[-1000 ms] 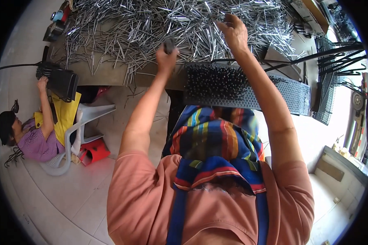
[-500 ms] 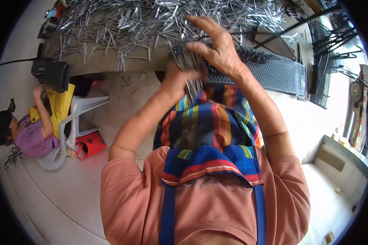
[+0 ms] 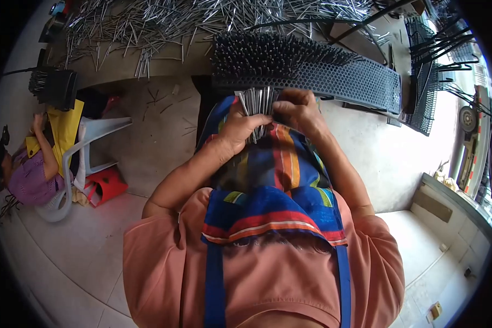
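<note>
A bundle of thin silvery metal rods stands fanned out in my left hand, which is wrapped round its lower part above my lap. My right hand is at the bundle's right side with fingers curled in. Whether a rod lies between those fingers is hidden. Just beyond both hands is a long dark perforated panel. Many dark rods stand upright in its left part, while the holes toward its right end show bare.
A large heap of loose metal rods covers the bench behind the panel. Wire racks with hooks are at the right. On the left, a person in a purple top sits on a white chair beside a red bag.
My right hand has drawn back from over the panel to the bundle, and its fingers have curled. The bundle now stands more upright in my left hand. The view has shifted slightly.
</note>
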The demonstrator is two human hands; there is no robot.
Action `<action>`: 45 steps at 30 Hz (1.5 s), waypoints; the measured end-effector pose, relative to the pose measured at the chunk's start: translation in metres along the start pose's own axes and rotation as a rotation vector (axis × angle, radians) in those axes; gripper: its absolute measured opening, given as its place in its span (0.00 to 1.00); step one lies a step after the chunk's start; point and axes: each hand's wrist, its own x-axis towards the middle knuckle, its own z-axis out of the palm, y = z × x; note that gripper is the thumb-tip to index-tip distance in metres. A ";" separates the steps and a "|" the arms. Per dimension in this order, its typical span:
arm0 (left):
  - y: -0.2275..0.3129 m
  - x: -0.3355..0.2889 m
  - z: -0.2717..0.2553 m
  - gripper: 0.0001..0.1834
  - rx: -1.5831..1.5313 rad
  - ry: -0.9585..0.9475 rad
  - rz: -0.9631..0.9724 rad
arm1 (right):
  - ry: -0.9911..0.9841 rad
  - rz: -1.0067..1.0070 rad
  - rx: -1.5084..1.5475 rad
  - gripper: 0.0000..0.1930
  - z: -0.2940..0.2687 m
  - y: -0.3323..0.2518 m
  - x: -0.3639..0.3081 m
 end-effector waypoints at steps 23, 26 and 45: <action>0.000 -0.005 -0.004 0.18 0.037 0.023 -0.055 | 0.055 0.067 0.062 0.03 0.009 0.021 0.007; -0.001 -0.006 -0.005 0.17 0.005 0.028 -0.021 | 0.014 0.042 0.023 0.03 0.014 0.009 0.003; 0.003 -0.010 -0.020 0.14 -0.127 0.206 -0.078 | 0.153 -0.051 -0.048 0.03 0.021 0.004 0.013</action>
